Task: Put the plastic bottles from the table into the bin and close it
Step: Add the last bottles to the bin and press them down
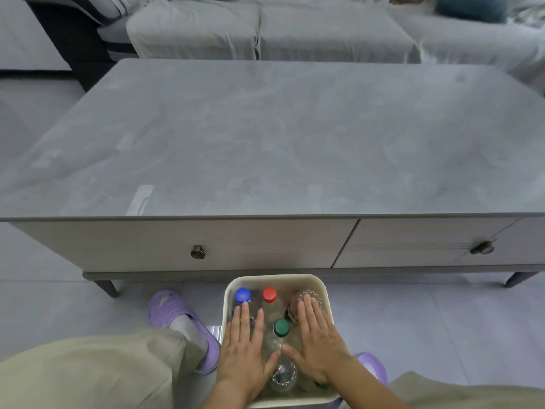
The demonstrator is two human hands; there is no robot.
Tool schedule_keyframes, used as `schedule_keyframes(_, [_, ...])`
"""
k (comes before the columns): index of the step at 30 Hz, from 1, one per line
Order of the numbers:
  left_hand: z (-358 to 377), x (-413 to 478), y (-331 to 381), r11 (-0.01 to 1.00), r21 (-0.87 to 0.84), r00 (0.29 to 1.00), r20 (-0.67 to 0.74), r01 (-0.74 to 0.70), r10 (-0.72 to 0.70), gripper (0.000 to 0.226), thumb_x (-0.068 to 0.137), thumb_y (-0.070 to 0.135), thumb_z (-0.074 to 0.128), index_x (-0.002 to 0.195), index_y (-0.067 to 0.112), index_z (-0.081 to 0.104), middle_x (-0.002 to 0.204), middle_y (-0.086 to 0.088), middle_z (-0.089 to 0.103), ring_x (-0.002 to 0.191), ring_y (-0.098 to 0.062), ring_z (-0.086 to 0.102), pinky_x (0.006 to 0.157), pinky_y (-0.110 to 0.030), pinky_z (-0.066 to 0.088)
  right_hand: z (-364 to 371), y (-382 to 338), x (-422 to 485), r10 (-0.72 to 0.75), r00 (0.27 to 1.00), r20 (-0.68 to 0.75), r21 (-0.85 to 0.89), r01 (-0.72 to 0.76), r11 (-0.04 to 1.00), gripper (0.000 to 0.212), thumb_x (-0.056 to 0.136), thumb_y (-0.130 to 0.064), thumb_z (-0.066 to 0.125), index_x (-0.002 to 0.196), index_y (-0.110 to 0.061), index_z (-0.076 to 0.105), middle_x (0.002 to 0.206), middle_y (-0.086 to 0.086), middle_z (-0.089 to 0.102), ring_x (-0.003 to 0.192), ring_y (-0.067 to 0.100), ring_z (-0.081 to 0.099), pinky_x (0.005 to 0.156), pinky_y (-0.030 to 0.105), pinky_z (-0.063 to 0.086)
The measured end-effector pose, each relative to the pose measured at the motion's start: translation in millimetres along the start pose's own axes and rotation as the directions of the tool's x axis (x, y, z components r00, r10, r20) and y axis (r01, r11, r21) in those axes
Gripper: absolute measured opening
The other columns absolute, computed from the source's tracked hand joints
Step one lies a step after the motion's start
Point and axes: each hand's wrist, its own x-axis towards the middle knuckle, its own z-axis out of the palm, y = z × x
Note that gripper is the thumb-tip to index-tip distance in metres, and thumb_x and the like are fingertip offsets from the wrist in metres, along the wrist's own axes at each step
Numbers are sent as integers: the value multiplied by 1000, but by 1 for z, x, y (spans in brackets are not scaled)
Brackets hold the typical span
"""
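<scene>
Head view, bottom centre: my left hand [241, 346] and right hand [317, 340] lie flat and unclenched on light, springy, slippery plastic bottles [269, 295] inside the open bin [228, 293]; best gripped by the necks.

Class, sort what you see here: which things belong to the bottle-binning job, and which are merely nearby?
Part of the job:
bin
blue-capped bottle
red-capped bottle
green-capped bottle
table
left hand and right hand, flat over the bottles

Merely nearby:
sofa
drawer knobs
purple slippers
</scene>
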Motion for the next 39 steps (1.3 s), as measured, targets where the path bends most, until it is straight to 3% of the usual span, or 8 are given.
schedule_keyframes(8, [2,-3,0,1000,-5,999,34,-10,10,84,86,70,24,138,8,45,150,-25,30,142,-34,19,112,-40,11,7,-3,-3,44,998,-39,36,-43,998,107,78,-79,24,147,-3,-5,139,19,50,145,22,-13,110,36,6])
schedule_keyframes(15, [12,0,-2,997,-51,994,-92,-57,52,87,75,67,46,141,12,35,156,-18,9,148,-26,-5,113,-39,12,11,-2,2,56,998,40,93,-59,994,112,74,-83,28,147,-3,-3,140,20,47,145,21,-8,108,37,8])
schedule_keyframes(20, [13,3,-1,995,-44,988,-129,-88,81,86,73,65,48,140,12,36,155,-17,7,148,-27,-6,113,-40,11,15,-1,4,2,1000,30,121,-6,993,114,73,-84,29,147,-2,-1,159,13,-1,146,22,-7,109,37,8])
schedule_keyframes(25, [7,5,-5,994,-21,989,-108,-105,103,91,82,73,25,151,17,7,160,-13,-5,148,-25,-7,113,-45,8,-5,0,4,9,999,-48,42,-7,999,115,75,-84,27,145,1,-4,143,15,43,141,25,13,112,31,11])
schedule_keyframes(29, [-2,-9,-20,990,-69,985,-130,-124,114,89,82,72,20,151,17,7,161,-2,2,148,-12,-3,116,-36,3,-12,7,-15,-52,996,-66,32,55,998,96,83,-76,23,147,-6,8,155,3,1,146,15,-4,114,24,21])
schedule_keyframes(34, [-17,-17,-38,977,-183,989,-82,109,-126,74,91,53,14,119,-3,53,131,-20,57,122,-23,50,84,-36,44,-9,9,-39,252,964,-86,349,-207,914,77,86,-68,19,132,-10,41,135,15,54,127,24,45,79,37,52])
schedule_keyframes(36, [-36,-21,-39,931,-217,953,144,294,-267,63,91,46,15,112,1,54,120,-20,62,110,-26,61,86,-31,48,-21,11,-43,475,878,54,476,-441,761,60,94,-44,34,142,-8,28,140,19,46,119,32,54,84,40,52])
schedule_keyframes(39, [-47,-43,-35,910,-158,889,331,382,-316,30,94,30,33,110,11,48,109,-15,61,111,-27,60,88,-33,44,-25,10,-54,506,799,325,452,-602,659,35,92,-16,36,124,-7,42,125,15,58,112,31,57,93,35,45])
